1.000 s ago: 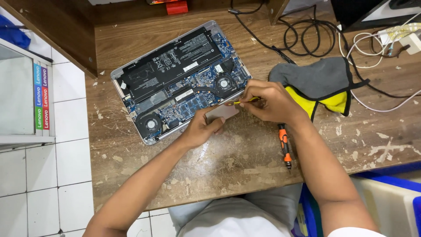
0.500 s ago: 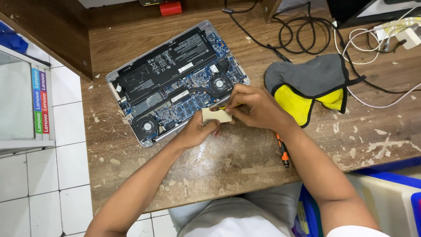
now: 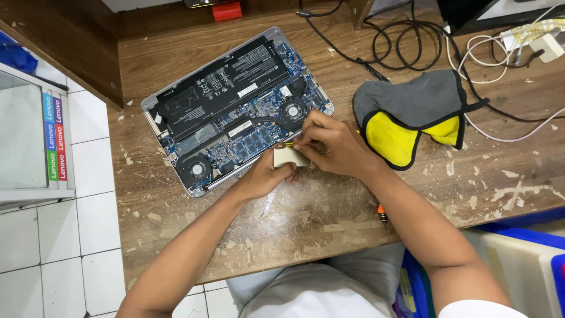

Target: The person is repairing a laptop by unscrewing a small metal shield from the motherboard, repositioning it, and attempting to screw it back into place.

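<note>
Two hands work at the lower edge of an opened laptop, near the middle of the frame.

Largest is the worn wooden table [image 3: 329,218], then the laptop [image 3: 235,106] with its bottom cover already off, so the black battery, two fans and blue board lie bare; no part looks taken out yet. Right of it lies a grey and yellow cloth [image 3: 412,118]. The left hand [image 3: 268,176] pinches a small cream-coloured piece [image 3: 289,158] just beside the laptop edge. The right hand [image 3: 335,144] has fingers closed narrowly on a thin yellow-handled tool [image 3: 288,143], its tip at that piece.
</note>
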